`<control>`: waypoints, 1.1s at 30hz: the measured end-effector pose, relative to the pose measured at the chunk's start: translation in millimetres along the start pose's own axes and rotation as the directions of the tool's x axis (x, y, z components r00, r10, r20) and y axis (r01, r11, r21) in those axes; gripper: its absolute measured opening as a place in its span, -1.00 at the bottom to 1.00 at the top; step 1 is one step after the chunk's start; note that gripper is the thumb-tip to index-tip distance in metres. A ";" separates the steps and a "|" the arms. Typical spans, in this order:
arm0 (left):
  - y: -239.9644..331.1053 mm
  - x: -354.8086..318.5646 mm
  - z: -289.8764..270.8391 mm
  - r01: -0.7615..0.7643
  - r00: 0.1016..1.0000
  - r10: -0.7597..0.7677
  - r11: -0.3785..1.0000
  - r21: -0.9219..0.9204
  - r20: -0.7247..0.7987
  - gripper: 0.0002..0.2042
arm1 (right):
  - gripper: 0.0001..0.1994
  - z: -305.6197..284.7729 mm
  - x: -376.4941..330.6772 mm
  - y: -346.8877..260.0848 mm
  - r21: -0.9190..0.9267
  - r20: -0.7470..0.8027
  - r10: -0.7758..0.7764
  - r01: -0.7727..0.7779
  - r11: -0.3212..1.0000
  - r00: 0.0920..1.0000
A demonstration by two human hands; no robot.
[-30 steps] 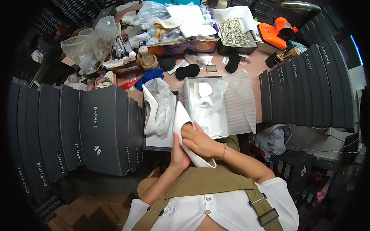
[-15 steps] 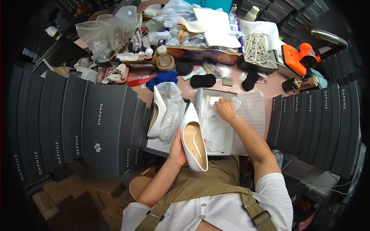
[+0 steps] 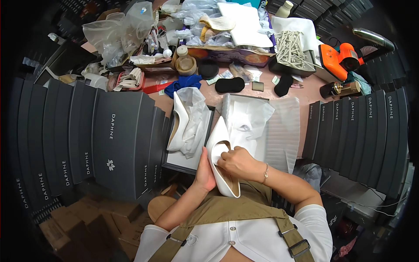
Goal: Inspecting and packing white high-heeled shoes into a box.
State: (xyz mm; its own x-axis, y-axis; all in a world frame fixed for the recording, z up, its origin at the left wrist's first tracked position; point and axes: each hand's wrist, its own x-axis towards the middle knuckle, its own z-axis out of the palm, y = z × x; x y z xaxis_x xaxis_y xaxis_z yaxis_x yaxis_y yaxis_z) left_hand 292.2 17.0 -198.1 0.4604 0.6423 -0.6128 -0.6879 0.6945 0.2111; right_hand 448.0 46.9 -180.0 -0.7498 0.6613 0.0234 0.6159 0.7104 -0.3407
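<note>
My left hand is closed around the left side of a white pointed pump, held toe away from me. My right hand is over the shoe's opening, its fingers bent and pinching a small white wad inside the front part. Its exact kind is hard to tell. A second white pump lies on its side in a grey shoebox, against crumpled white tissue paper. Beyond my right hand, an open box part holds more tissue paper.
Grey shoeboxes are stacked at the left and right. A translucent foam sheet hangs over the table's near edge. Farther back are a blue cloth, black pads, a tray of white sticks and an orange heat gun.
My right hand has come from the tissue-lined box back to the shoe, bringing the white wad into its opening. My left hand keeps holding the pump, which has shifted slightly.
</note>
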 end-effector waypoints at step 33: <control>-28.8 8.0 -36.2 -0.051 0.967 0.082 0.990 0.135 -0.240 -0.59 | -0.09 24.2 -14.0 87.5 0.599 0.004 0.344 -0.277 0.751 0.939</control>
State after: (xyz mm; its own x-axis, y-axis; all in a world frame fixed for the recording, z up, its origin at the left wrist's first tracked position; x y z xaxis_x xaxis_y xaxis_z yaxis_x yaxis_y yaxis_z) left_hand 295.3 -9.6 -236.7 0.2537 0.6005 -0.7583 -0.6284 0.6983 0.3427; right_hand 506.5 94.1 -232.9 -0.4932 0.8643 -0.0988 0.5255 0.2055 -0.8256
